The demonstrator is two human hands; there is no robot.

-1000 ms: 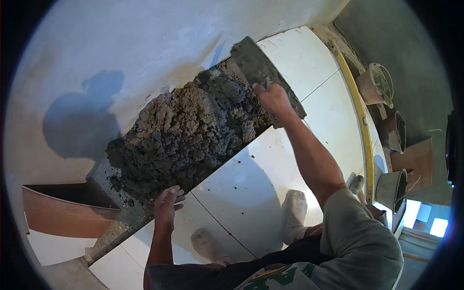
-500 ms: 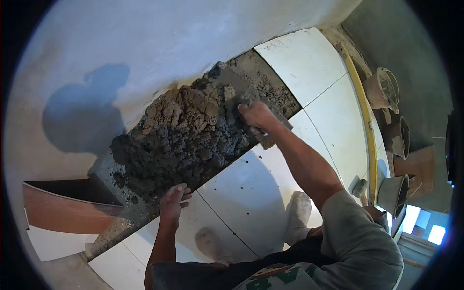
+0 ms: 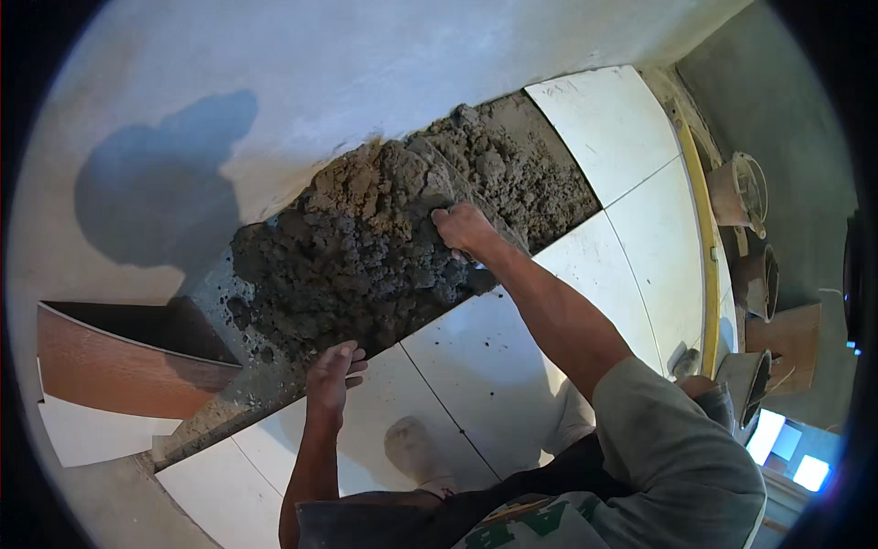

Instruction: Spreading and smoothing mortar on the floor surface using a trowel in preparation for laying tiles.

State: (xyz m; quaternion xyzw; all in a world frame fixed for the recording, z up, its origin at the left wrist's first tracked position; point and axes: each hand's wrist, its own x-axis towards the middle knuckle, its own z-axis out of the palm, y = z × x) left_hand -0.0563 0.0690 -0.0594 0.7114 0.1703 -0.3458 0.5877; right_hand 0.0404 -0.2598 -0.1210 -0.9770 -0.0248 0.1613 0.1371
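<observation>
Pale plaster covers the wall that borders a floor partly laid with large white tiles. Your right hand is closed in a fist around the grip of a broad, mortar-smeared trowel, hiding most of the handle. Its blade lies slantwise across the grey-brown mortar, running from near the wall down toward the edge of the tiles; where blade ends and mix begins is hard to tell. Your left hand is loosely spread, thumb up and fingers apart, at the near border of the mortar beside the tiles; whether it touches the mix you cannot tell. The mortar fills the strip between wall and tiles, clumped at the left and middle, smoother toward its far right corner. Crumbs of it dot the tiles ahead of your covered left foot. Off to your left, a reddish-brown panel stands by the end of the strip, with a white panel below it. Over on your right, a long yellow bar lies along the tiles, and beyond it are a bucket and a brown board.
</observation>
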